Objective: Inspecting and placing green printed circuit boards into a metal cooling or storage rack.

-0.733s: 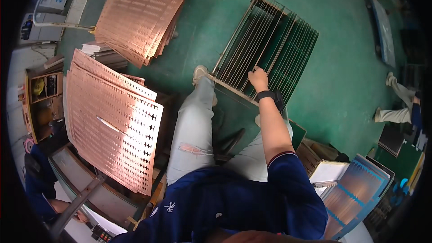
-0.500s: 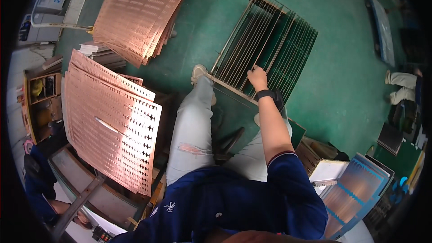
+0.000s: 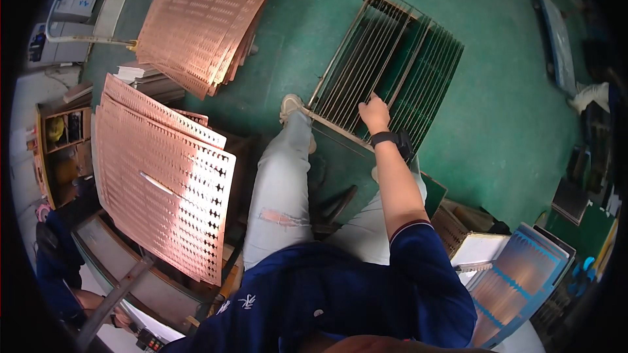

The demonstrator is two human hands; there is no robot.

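My right hand (image 3: 375, 115), with a dark watch (image 3: 396, 139) on the wrist, reaches forward over a metal rack (image 3: 350, 60) of thin parallel rods on the green floor. Its fingers are curled closed at the rods, seemingly around one of them, and the thumb side points away from me. The finger contact is partly hidden by the hand itself. The rack lies slanted beyond my knees, its near edge beside my left shoe (image 3: 292, 106). My left hand does not show.
Copper-coloured sheets with rows of cutouts form a stack (image 3: 163, 176) at my left and another pile (image 3: 206, 19) on a trolley farther off. A blue-edged panel (image 3: 517, 281) leans at the lower right. At far left, a co-worker's hand (image 3: 91, 299) is near a keypad device (image 3: 149, 340).
My right hand stays at the rack, its fingers shifting slightly. At far right, another person's light-trousered legs have moved farther toward the picture's edge. The co-worker's hand at left has moved a little.
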